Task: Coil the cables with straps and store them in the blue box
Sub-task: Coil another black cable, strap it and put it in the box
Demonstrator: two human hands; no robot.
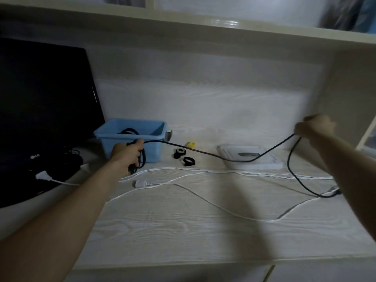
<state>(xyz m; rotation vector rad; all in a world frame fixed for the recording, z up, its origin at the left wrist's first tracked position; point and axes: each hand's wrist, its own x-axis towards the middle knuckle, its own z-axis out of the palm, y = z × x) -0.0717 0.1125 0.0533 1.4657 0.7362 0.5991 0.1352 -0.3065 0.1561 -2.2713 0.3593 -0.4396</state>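
The left hand [127, 152] grips coiled loops of a thin black rubber cable [205, 153] before the blue plastic box [130, 137]; the right hand [314, 127] pinches the cable's raised span above the pale wood-grain desk [183, 220].

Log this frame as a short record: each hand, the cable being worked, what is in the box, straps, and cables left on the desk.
left hand: grips coiled loops of the black cable in front of the blue box
right hand: pinches the same cable, raised at the right
black cable: spans between both hands; its tail loops down onto the desk
blue box: holds one dark coiled cable
straps: two black straps lie loose right of the box
remaining: white cables lie uncoiled across the desk
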